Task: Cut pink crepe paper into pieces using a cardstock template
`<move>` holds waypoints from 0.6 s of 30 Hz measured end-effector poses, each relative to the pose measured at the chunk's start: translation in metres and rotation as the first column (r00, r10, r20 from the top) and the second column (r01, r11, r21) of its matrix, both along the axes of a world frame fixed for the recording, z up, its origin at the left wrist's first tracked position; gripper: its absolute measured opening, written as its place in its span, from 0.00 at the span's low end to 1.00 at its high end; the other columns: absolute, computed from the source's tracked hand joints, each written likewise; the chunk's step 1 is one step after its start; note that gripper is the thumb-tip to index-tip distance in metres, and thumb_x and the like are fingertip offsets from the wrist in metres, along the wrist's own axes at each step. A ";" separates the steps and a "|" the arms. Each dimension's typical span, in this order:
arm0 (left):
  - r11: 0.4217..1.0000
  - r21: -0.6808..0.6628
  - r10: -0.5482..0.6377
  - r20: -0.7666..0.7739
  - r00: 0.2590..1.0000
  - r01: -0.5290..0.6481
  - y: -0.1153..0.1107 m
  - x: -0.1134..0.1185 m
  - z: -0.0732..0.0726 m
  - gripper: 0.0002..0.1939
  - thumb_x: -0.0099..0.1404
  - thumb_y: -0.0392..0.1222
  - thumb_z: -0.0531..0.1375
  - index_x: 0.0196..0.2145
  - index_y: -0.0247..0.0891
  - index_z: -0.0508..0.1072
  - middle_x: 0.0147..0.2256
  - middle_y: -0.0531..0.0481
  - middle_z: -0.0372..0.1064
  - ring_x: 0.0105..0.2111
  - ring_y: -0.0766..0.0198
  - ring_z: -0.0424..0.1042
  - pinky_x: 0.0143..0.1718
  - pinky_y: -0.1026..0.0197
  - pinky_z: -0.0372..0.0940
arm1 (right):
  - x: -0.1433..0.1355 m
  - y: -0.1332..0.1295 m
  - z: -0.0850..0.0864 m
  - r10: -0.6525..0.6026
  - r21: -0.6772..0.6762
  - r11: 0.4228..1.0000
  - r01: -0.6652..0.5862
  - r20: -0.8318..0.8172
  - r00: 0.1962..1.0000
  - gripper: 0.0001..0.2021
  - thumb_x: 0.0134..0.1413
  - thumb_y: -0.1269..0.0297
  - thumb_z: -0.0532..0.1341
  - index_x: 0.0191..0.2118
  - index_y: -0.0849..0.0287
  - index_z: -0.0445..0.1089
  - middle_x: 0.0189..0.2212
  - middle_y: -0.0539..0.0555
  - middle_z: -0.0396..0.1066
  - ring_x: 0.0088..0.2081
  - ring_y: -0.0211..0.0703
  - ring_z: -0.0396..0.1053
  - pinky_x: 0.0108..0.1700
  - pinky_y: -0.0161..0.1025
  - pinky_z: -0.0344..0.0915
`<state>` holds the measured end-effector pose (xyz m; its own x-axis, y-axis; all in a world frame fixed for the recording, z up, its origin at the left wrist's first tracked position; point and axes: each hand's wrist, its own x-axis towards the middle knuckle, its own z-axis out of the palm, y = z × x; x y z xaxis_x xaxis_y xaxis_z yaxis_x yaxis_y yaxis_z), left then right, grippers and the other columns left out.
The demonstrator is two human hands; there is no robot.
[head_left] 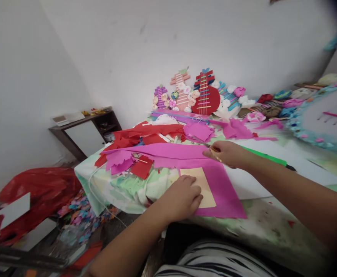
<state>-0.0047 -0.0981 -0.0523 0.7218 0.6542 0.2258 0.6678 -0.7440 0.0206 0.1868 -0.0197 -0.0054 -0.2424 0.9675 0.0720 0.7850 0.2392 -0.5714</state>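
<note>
My left hand rests palm down on a cream rectangular card, its fingers loosely bent and a little apart. Beneath the card lies a magenta sheet, flat near the table's front edge. Gold-handled scissors are gripped in my right hand, with the short visible part of the blades pointing left at the sheet's far edge. A long magenta strip stretches left from the scissors; whether it is still joined to the sheet is unclear. My right fingers partly hide the handles.
A green-handled tool lies on white sheets beyond my right forearm. Red scraps and pink scraps cover the far table. Decorated instrument shapes lean against the wall. A round blue-edged piece stands right.
</note>
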 end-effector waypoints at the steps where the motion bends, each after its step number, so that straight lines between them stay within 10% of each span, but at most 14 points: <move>1: 1.000 -0.003 0.012 -0.005 1.000 -0.012 0.002 0.001 0.000 0.10 0.61 0.40 0.50 0.28 0.35 0.67 0.33 0.47 0.63 0.38 0.61 0.61 0.43 0.58 0.57 | 0.006 0.000 -0.003 -0.038 0.072 0.997 0.026 0.170 0.985 0.17 0.41 0.48 0.55 0.19 0.59 0.58 0.16 0.51 0.60 0.18 0.35 0.57 0.21 0.34 0.49; 5: 0.998 -0.008 0.057 -0.004 0.998 -0.057 0.006 0.007 0.002 0.10 0.60 0.43 0.51 0.34 0.35 0.67 0.33 0.46 0.62 0.35 0.60 0.61 0.40 0.57 0.58 | 0.035 -0.002 -0.015 -0.167 0.143 0.983 0.113 0.462 0.871 0.11 0.41 0.56 0.55 0.20 0.58 0.61 0.20 0.55 0.64 0.22 0.40 0.60 0.22 0.36 0.50; 12: 0.999 0.021 0.033 -0.034 0.999 -0.032 0.011 0.010 -0.003 0.10 0.60 0.44 0.51 0.33 0.35 0.67 0.35 0.45 0.62 0.38 0.57 0.60 0.42 0.53 0.57 | 0.090 -0.011 -0.018 -0.177 0.230 0.971 0.067 0.500 0.848 0.10 0.46 0.58 0.53 0.28 0.59 0.65 0.30 0.58 0.66 0.33 0.45 0.63 0.31 0.38 0.54; 18: 0.998 0.044 0.038 -0.064 0.997 -0.035 0.011 0.010 -0.004 0.12 0.60 0.43 0.50 0.37 0.33 0.67 0.39 0.42 0.63 0.42 0.55 0.60 0.44 0.52 0.56 | 0.128 0.005 -0.022 -0.146 0.064 0.989 0.131 0.444 0.884 0.16 0.39 0.48 0.57 0.20 0.59 0.62 0.20 0.55 0.63 0.22 0.39 0.59 0.25 0.36 0.50</move>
